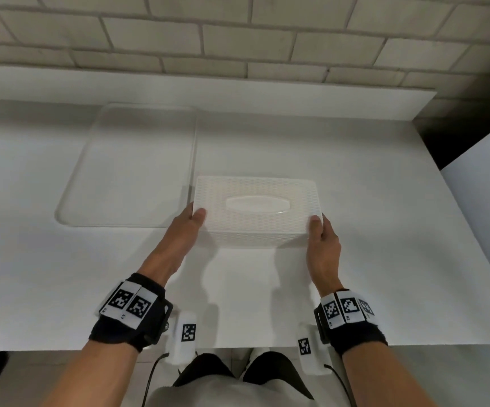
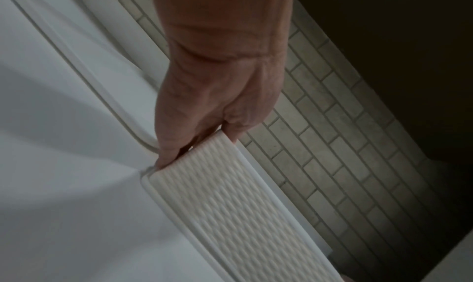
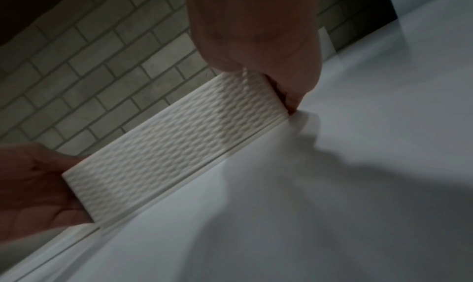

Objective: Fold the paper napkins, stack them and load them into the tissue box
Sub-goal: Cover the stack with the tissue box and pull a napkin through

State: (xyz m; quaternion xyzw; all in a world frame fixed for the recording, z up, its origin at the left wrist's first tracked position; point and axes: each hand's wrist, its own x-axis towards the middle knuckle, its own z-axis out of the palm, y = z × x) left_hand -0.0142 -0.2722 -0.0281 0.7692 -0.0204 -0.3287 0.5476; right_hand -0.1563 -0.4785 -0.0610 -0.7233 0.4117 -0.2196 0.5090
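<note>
Head view shows the left hand and right hand each curling a grip round one end of a white woven-texture plastic tissue box on the white tabletop, lid closed between them; likely opening comes next, with no napkins visible.

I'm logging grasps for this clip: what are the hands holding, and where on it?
The white woven-texture plastic tissue box, held by its two short ends: left hand on the left end, right hand on the right end.
</note>
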